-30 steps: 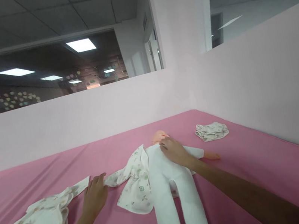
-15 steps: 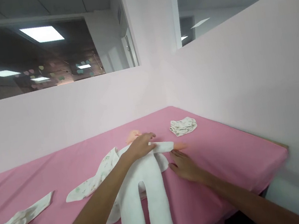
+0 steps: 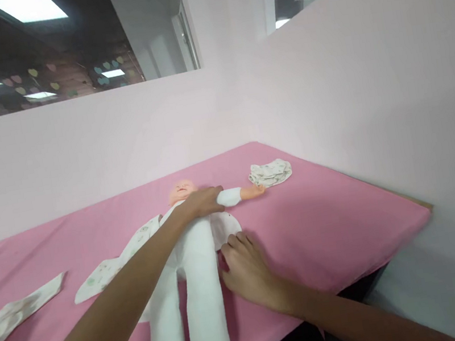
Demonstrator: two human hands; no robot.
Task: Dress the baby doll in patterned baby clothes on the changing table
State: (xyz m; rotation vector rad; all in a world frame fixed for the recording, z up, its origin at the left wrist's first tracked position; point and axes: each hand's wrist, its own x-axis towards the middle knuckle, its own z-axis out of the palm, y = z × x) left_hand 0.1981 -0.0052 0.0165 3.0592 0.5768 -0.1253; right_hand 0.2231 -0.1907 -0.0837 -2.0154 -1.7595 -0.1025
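A baby doll [image 3: 197, 250] with a white cloth body lies face up, its head toward the wall. My left hand [image 3: 204, 200] is closed around the doll's upper arm near the shoulder, and the doll's bare forearm points right. Under the doll a white patterned baby garment [image 3: 226, 229] is spread, one sleeve reaching out to the left. My right hand [image 3: 247, 271] is curled beside the doll's hip, at the lower edge of that garment. Its fingers are closed on the cloth there, though the fingertips are partly hidden.
The pink-covered table [image 3: 326, 224] meets white walls at the back and right. A folded patterned cloth [image 3: 271, 173] lies near the back corner. Another patterned garment [image 3: 13, 319] lies at the left. The table's front edge is close to my right forearm.
My right hand has moved from the doll's hand down and left to beside its hip, its fingers now curled. My left hand stays at the doll's shoulder. The view has tilted downward.
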